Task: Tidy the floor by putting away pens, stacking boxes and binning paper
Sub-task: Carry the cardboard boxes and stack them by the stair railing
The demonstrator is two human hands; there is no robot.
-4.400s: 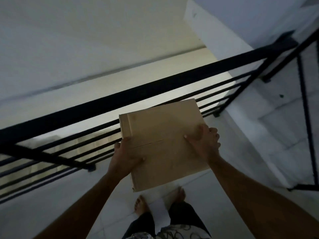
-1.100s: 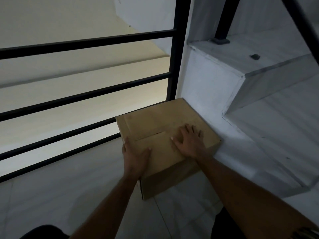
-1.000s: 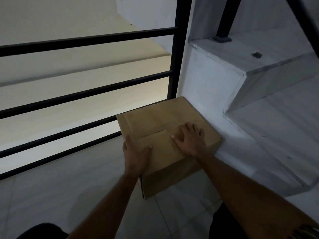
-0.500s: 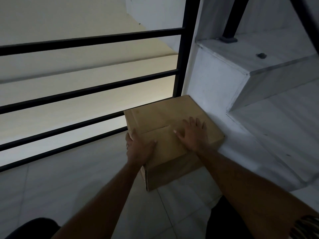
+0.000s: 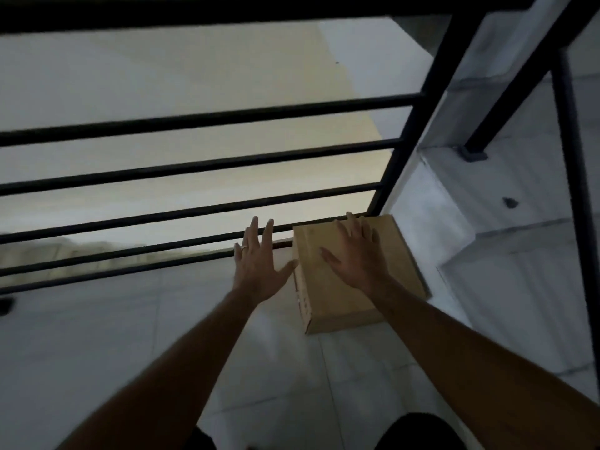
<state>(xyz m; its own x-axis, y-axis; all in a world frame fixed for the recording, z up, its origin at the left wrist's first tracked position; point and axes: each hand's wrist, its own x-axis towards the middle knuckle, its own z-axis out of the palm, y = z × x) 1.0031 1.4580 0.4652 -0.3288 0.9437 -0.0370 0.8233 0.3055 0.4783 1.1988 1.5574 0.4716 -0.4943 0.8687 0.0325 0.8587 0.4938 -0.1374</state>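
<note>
A brown cardboard box point(image 5: 341, 297) sits on the white tiled floor in the corner between the black railing and the bottom stair. My right hand point(image 5: 354, 254) hovers over the box's top with fingers spread, holding nothing. My left hand point(image 5: 258, 261) is open too, just left of the box, its thumb near the box's left edge and a ring on one finger. No pens or paper are in sight.
The black metal railing point(image 5: 201, 164) with horizontal bars runs along the far side of the floor, with a drop behind it. White stairs point(image 5: 506, 241) rise at the right, with a railing post point(image 5: 565, 157) on them. My knees show at the bottom edge.
The box went from carried in both hands to standing on the floor in the corner. In the last half second both hands came off it and opened, the left moving to the left of the box.
</note>
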